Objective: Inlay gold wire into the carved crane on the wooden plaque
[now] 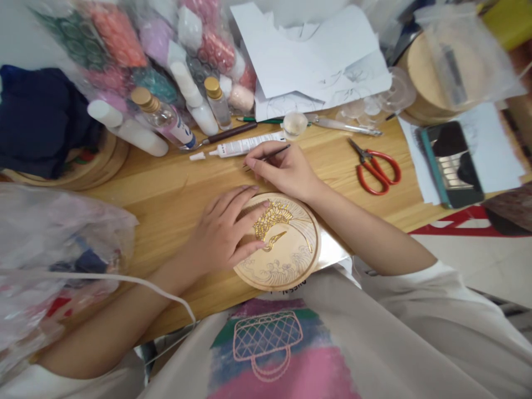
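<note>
A round, light wooden disc [286, 265] lies at the table's front edge. Gold wire [272, 217] forms a scale-like pattern and a curved shape on it, and thin drawn lines of waves and rays cover other parts. My left hand [226, 230] rests with fingers spread over the disc's left side, hiding part of it. Just beyond the disc's far rim, my right hand [286, 169] pinches thin dark tweezers [279, 152], whose tips point left above the table. Whether anything sits between the tips is too small to tell.
Behind my hands lie a glue tube [247, 145], a small round cup [295, 124] and a dark-handled tool [233, 133]. Red-handled pliers [378, 169] and a phone [453, 163] are on the right. Several bottles [166, 122] stand at back left; a white cord [137, 280] crosses my left forearm.
</note>
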`<state>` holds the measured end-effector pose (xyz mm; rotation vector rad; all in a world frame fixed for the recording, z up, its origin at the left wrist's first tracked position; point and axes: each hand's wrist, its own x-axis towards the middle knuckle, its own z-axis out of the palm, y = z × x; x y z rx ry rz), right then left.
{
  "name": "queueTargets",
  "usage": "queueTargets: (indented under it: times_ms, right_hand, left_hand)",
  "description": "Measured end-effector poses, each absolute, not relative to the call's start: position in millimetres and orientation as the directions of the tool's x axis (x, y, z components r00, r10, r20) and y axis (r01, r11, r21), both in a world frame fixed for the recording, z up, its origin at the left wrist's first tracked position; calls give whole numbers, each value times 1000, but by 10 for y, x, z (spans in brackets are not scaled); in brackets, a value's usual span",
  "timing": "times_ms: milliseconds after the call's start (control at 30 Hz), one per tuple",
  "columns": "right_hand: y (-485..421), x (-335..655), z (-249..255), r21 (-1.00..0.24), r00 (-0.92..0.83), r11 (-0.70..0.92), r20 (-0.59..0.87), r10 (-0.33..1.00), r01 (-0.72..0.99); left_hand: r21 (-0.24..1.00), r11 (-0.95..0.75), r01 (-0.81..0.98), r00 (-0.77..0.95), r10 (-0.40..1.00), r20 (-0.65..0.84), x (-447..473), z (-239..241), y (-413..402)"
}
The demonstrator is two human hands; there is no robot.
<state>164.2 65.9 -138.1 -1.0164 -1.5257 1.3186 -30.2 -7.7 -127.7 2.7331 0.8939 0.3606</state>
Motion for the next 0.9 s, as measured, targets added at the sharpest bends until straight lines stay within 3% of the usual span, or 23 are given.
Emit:
queueTargets:
  times_ms: [433,900]
  right_hand:
    - [665,1650,-1386,-994,-301,106,93,949,26]
    - [656,1647,-1382,-993,-285,108,89,954,49]
  left_hand:
    - [376,-748,547,765,629,140,-315,-1274,-71]
    - [305,-766,565,768,624,145,-278,-1268,-99]
